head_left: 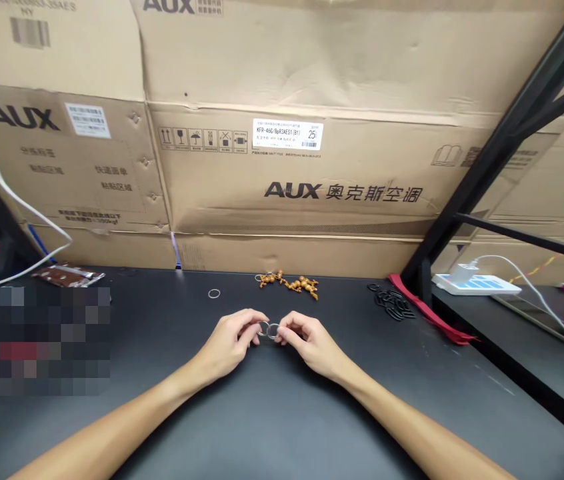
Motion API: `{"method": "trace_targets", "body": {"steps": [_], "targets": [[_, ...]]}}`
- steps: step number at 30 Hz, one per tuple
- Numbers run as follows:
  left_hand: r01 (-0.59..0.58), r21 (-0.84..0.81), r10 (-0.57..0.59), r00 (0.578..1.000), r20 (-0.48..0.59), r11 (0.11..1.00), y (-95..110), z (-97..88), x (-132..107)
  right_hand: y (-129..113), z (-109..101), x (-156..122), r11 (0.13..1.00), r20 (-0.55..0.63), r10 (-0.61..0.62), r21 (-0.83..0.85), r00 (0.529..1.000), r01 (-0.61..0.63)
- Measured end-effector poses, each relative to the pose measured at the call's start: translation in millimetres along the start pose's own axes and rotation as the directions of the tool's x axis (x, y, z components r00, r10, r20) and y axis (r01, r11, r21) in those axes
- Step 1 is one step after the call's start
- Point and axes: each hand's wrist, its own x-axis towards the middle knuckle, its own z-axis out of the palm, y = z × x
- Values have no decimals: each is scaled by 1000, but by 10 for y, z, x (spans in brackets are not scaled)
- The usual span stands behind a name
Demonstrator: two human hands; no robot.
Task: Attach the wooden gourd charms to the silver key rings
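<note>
Light pinches where two rings cross

Your left hand (232, 340) pinches a thin, round, silver-coloured metal ring (265, 323), and your right hand (309, 341) pinches a matching silver-coloured metal ring (275, 325), both at the lower centre of the frame. They overlap; whether they interlock is too small to make out. Grip each by its outer edge, leaving the crossing in plain sight, and turn gently, as forcing could make one slip
</note>
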Motion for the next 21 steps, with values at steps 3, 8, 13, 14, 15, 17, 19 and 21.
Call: {"method": "trace_targets", "body": {"steps": [3, 8, 13, 14, 15, 17, 19, 21], "targets": [[-33, 39, 33, 999, -8, 999, -3, 2, -3, 11, 1, 9, 1000, 5, 5, 23, 1000, -6], [-16, 24, 16, 999, -28, 1000, 8, 2, 0, 19, 14, 17, 998, -16, 33, 53, 999, -32], [-33, 2, 33, 998, -51, 999, 24, 10, -8, -1, 35, 18, 980, -7, 118, 163, 993, -115], [-35, 4, 35, 998, -52, 999, 29, 10, -11, -4, 38, 18, 977, -6, 124, 177, 992, -121], [-33, 2, 33, 998, -52, 999, 34, 10, -13, -7, 40, 19, 973, -4, 129, 192, 992, -126], [-26, -13, 26, 999, -40, 1000, 42, 8, -16, -9, 41, 20, 966, 7, 137, 220, 991, -135], [-26, -31, 25, 999, -22, 999, 50, 4, -19, -7, 40, 21, 963, 10, 140, 231, 990, -138], [-30, -47, 29, 999, -14, 998, 57, 2, -22, -6, 38, 22, 966, 3, 130, 225, 991, -128]]}}
